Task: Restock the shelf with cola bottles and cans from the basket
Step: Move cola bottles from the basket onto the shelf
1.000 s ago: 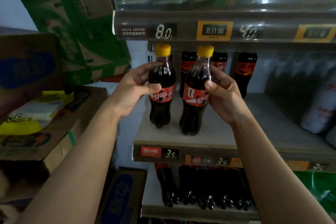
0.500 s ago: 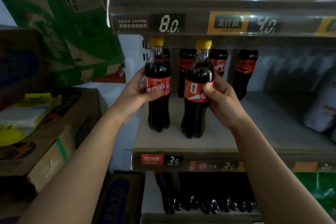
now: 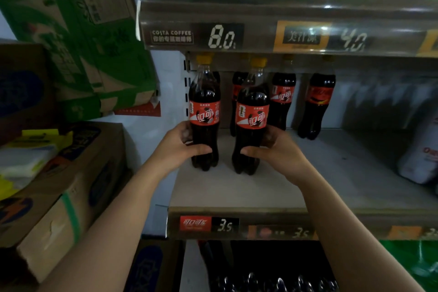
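At the centre of the frame, the left hand (image 3: pixel 181 147) gripped a yellow-capped plastic cola bottle with a red label (image 3: pixel 204 116), fingers curled round its lower body. The right hand (image 3: pixel 276 152) held a second such bottle (image 3: pixel 251 123) likewise. Both bottles stood upright, just beside each other, on the grey shelf (image 3: pixel 237 187).

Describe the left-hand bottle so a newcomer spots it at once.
Start at the middle shelf, with a red 3.5 price tag on its front. Two yellow-capped cola bottles stand ahead of the back row. Pick the left bottle, nearest the shelf's left end, gripped low by the left hand; the right hand holds its neighbour.
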